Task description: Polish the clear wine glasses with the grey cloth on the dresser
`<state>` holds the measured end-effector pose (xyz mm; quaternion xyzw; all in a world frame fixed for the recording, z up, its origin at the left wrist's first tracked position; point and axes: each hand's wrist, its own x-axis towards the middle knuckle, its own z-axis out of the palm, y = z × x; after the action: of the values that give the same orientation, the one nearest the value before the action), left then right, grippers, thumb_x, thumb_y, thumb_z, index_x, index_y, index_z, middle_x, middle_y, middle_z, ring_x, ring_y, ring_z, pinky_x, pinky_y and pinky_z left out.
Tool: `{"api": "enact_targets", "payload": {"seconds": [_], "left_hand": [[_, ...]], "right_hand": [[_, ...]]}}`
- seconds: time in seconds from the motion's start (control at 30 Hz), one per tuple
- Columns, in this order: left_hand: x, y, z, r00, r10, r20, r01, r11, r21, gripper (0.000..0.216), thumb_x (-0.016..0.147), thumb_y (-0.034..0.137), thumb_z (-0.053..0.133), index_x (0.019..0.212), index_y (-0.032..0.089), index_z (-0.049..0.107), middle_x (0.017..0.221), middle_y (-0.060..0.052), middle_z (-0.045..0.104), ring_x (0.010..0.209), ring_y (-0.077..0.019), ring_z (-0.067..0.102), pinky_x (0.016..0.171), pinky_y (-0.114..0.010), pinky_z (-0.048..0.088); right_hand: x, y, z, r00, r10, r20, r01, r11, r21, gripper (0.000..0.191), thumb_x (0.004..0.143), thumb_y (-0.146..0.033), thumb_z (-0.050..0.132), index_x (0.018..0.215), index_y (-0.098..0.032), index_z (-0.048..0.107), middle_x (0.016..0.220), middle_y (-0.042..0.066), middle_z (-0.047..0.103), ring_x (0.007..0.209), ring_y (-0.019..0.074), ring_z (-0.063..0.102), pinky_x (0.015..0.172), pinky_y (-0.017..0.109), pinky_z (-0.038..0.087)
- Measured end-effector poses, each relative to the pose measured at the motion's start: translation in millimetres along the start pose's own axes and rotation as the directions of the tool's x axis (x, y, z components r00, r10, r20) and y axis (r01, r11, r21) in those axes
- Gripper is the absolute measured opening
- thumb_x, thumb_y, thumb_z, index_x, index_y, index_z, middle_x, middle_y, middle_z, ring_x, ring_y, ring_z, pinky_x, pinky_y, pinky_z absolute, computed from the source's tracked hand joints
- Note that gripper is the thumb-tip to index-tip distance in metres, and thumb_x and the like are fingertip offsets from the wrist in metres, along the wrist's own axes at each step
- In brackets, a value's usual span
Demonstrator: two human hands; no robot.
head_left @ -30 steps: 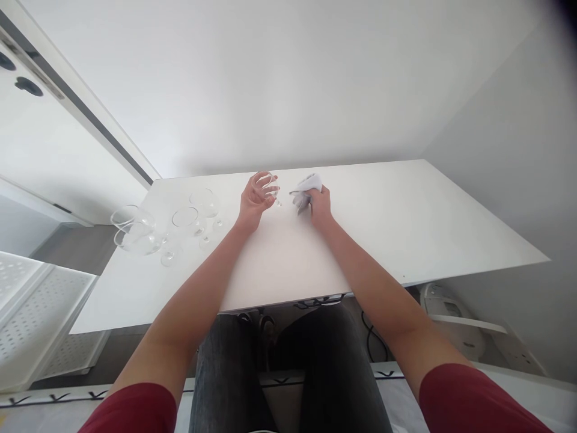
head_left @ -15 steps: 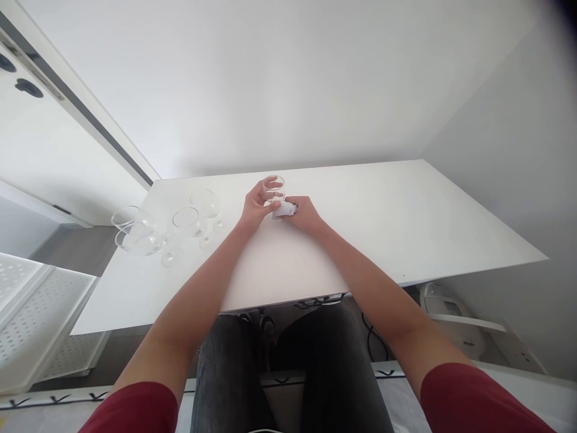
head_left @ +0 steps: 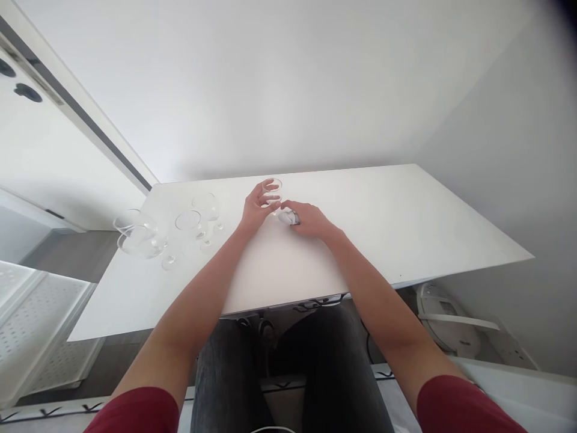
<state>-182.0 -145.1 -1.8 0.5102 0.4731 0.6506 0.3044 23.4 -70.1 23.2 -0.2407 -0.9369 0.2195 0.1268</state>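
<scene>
My left hand point(head_left: 258, 207) is wrapped around a clear wine glass point(head_left: 272, 193), fingers behind its bowl and thumb near the bottom of it. Its rim faces up, and the lower part is hard to make out against the white tabletop. Just to the right, my right hand point(head_left: 311, 220) is closed on a crumpled white cloth point(head_left: 288, 218) with a greyish edge. The cloth sits low beside the glass; whether it touches the glass I cannot tell. Part of the cloth is hidden in my fingers.
On the left of the white table point(head_left: 369, 228) stand several clear stemmed glasses point(head_left: 188, 220), close together. A wall rises behind the table. White perforated bins point(head_left: 45, 337) are at the lower left, and a round white appliance point(head_left: 446, 325) lies below the right side.
My right hand has drawn the cloth slightly right and toward me, away from the glass's lower part. My left hand keeps the glass nearly where it was. The view has shifted slightly.
</scene>
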Motion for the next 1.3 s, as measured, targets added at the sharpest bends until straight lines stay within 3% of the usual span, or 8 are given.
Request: {"api": "enact_targets", "payload": {"seconds": [0.13, 0.37, 0.57, 0.83, 1.03, 1.1, 1.17, 1.3], "left_hand": [[1.6, -2.9, -0.2, 1.000, 0.021, 0.001, -0.021, 1.000, 0.018, 0.078, 0.074, 0.049, 0.091, 0.142, 0.029, 0.059, 0.139, -0.014, 0.064, 0.111, -0.0274, 0.070, 0.087, -0.037, 0.057], [0.3, -1.4, 1.6, 0.999, 0.009, 0.033, -0.010, 0.999, 0.047, 0.076, 0.080, 0.049, 0.087, 0.146, 0.030, 0.056, 0.142, -0.014, 0.063, 0.116, -0.0277, 0.068, 0.095, -0.041, 0.055], [4.6, -17.1, -2.7, 0.998, -0.032, 0.049, 0.033, 0.999, -0.030, 0.103, 0.074, 0.052, 0.091, 0.160, 0.033, 0.038, 0.162, -0.018, 0.047, 0.137, -0.0319, 0.056, 0.103, -0.043, 0.052], [-1.1, -12.7, 4.5, 0.985, -0.095, 0.143, 0.047, 0.949, 0.311, 0.047, 0.099, 0.053, 0.059, 0.138, 0.026, 0.058, 0.149, -0.012, 0.059, 0.132, -0.0252, 0.059, 0.111, -0.043, 0.049], [-6.0, -3.8, 7.1, 0.959, -0.127, 0.252, -0.003, 0.888, 0.460, 0.030, 0.099, 0.041, 0.055, 0.123, 0.027, 0.067, 0.143, -0.006, 0.062, 0.132, -0.0240, 0.060, 0.117, -0.042, 0.046], [-5.8, -8.0, 8.1, 0.950, -0.113, 0.292, -0.059, 0.851, 0.522, 0.028, 0.097, 0.038, 0.054, 0.119, 0.027, 0.070, 0.142, -0.006, 0.062, 0.134, -0.0251, 0.058, 0.119, -0.044, 0.044], [-5.8, -12.9, 10.2, 0.934, -0.131, 0.334, -0.105, 0.790, 0.604, 0.032, 0.097, 0.034, 0.052, 0.122, 0.028, 0.070, 0.145, -0.006, 0.061, 0.136, -0.0263, 0.057, 0.121, -0.046, 0.043], [-7.0, -17.4, 17.3, 0.916, -0.181, 0.357, -0.162, 0.647, 0.745, 0.046, 0.101, 0.036, 0.045, 0.143, 0.026, 0.061, 0.159, -0.007, 0.050, 0.148, -0.0288, 0.046, 0.126, -0.051, 0.038]], "right_hand": [[-0.6, -8.0, 1.8, 0.991, -0.060, 0.117, 0.081, 0.980, -0.184, 0.071, 0.078, -0.016, 0.058, 0.147, -0.033, 0.060, 0.152, 0.002, 0.063, 0.098, 0.0266, 0.071, 0.076, 0.036, 0.049], [2.4, -28.0, 13.8, 0.988, -0.050, 0.149, 0.103, 0.920, -0.377, 0.074, 0.082, -0.018, 0.056, 0.154, -0.035, 0.053, 0.168, 0.001, 0.043, 0.084, 0.0229, 0.074, 0.063, 0.036, 0.048], [-17.2, -15.4, 14.3, 0.991, 0.116, 0.071, -0.080, 0.919, -0.386, 0.067, 0.086, -0.022, 0.056, 0.152, -0.032, 0.053, 0.169, 0.004, 0.041, 0.104, 0.0291, 0.074, 0.080, 0.042, 0.058], [-70.0, 56.7, -28.5, 0.850, 0.504, -0.151, -0.523, 0.776, -0.352, 0.058, 0.090, -0.025, 0.053, 0.148, -0.030, 0.057, 0.168, 0.004, 0.043, 0.125, 0.0339, 0.067, 0.100, 0.051, 0.057], [-103.8, 71.0, -40.1, 0.836, 0.476, -0.275, -0.544, 0.786, -0.294, 0.064, 0.090, -0.025, 0.054, 0.153, -0.030, 0.050, 0.162, 0.009, 0.050, 0.116, 0.0334, 0.069, 0.096, 0.048, 0.057], [-131.0, 90.9, -54.9, 0.748, 0.487, -0.450, -0.622, 0.751, -0.222, 0.061, 0.092, -0.028, 0.053, 0.153, -0.027, 0.046, 0.144, 0.012, 0.065, 0.111, 0.0330, 0.070, 0.094, 0.046, 0.056], [-166.3, 124.5, -79.6, 0.603, 0.537, -0.590, -0.740, 0.653, -0.162, 0.053, 0.096, -0.034, 0.050, 0.148, -0.022, 0.049, 0.133, 0.015, 0.069, 0.112, 0.0347, 0.069, 0.095, 0.046, 0.053], [-233.4, 202.4, -133.7, 0.292, 0.748, -0.596, -0.950, 0.298, -0.091, 0.049, 0.097, -0.036, 0.050, 0.136, -0.008, 0.057, 0.141, 0.027, 0.060, 0.133, 0.0427, 0.056, 0.106, 0.054, 0.046]]}}
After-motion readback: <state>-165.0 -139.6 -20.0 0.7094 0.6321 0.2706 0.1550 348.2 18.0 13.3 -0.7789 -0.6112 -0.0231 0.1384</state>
